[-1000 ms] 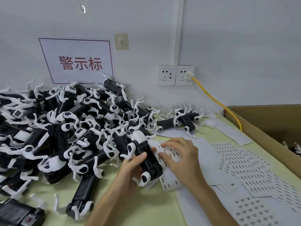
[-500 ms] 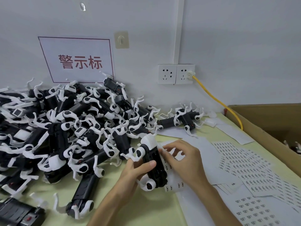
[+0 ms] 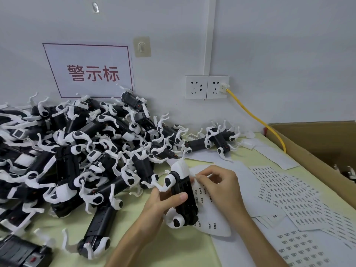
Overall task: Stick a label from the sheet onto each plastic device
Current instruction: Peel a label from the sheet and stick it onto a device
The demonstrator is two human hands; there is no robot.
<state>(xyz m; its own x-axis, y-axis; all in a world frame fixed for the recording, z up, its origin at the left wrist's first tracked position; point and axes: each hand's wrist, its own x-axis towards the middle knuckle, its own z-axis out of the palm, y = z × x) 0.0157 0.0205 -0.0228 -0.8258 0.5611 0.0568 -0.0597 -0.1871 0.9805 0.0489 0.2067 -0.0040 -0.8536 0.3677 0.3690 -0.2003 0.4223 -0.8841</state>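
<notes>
Gripping a black-and-white plastic device (image 3: 184, 199), the left hand (image 3: 159, 206) faces the right hand (image 3: 221, 186) pinching a small white label (image 3: 194, 176); the heaped devices (image 3: 65, 160) likely await theirs.

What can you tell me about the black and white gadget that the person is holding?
A long black plastic device with a white cap at its far end and white curved arms with black round spots at both ends. It looks hard and matt. It is held tilted over a white label sheet. The left hand grips its middle, thumb on top; the right hand pinches at its upper right edge.
</notes>
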